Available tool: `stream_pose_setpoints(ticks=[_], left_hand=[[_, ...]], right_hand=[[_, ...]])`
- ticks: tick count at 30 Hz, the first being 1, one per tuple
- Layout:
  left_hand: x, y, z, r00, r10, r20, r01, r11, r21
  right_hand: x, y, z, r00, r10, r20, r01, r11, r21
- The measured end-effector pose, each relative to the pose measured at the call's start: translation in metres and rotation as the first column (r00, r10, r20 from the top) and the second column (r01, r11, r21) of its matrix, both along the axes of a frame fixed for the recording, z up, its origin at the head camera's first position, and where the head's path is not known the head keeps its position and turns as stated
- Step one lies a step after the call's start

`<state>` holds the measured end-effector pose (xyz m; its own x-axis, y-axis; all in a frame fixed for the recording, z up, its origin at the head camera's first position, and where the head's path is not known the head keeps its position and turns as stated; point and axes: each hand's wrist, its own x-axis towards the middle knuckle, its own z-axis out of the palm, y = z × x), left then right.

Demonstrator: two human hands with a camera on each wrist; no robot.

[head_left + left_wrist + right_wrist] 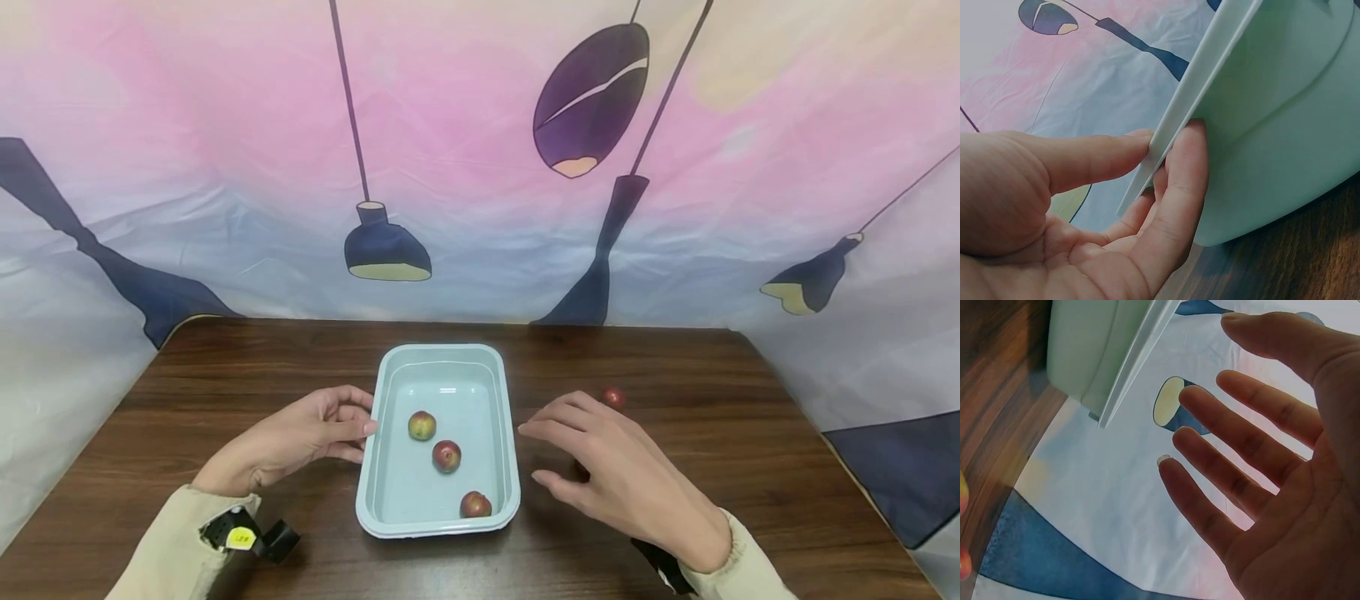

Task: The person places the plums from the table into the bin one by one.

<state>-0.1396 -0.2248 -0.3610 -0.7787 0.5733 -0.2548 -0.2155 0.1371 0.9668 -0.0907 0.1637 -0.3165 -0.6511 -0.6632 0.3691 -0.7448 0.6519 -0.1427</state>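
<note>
Before a pink-and-blue printed cloth [480,125] spanning the top of the frame, a person sits two hands to a wooden table [225,392]. At lower left, a cream sleeve [168,542] ends at a black wrist device [279,542] bearing a yellow label [241,537]. Just beyond it, the left hand [303,429] has its grip clamped on the left rim of a pale blue tray [408,479]; seen close from the left wrist, the thumb lies on one face of the rim, fingers on the other.

The tray occupies the lower centre. Inside, running down toward its lower right, are three small fruits, set apart: a yellow-green fruit [422,426], a red-and-yellow fruit [447,457] and a reddish fruit [476,505] near the bottom edge.

Right of the tray, just beside its rim without touching, the right hand [611,467] hangs with its grip apart, fingers spread in the right wrist view. A dark fruit [580,472] shows partly hidden behind the thumb; a red fruit [612,398] lies on the table just above the knuckles. A second cream sleeve [750,558] fills the lower right.
</note>
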Motion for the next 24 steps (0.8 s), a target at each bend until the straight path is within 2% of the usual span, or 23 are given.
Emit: stream_pose_setpoints(ticks=[7, 14, 20, 24], left_hand=[[0.001, 0.001, 0.001, 1.000, 0.011, 0.000, -0.011, 1.000, -0.004], [0.001, 0.001, -0.001, 1.000, 0.017, 0.011, -0.017, 1.000, -0.002], [0.001, 0.001, -0.001, 1.000, 0.015, 0.009, -0.015, 1.000, 0.001], [0.001, 0.001, 0.000, 1.000, 0.018, 0.004, -0.018, 1.000, -0.005]], right_hand=[[0.003, 0.011, 0.000, 0.999, -0.001, -0.054, 0.001, 1.000, -0.015], [0.007, 0.023, -0.003, 0.998, -0.040, -0.048, 0.038, 0.999, -0.032], [0.009, 0.031, -0.007, 0.996, -0.046, -0.077, 0.042, 0.998, -0.047], [0.010, 0.035, -0.009, 0.994, -0.071, -0.087, 0.070, 0.997, -0.023]])
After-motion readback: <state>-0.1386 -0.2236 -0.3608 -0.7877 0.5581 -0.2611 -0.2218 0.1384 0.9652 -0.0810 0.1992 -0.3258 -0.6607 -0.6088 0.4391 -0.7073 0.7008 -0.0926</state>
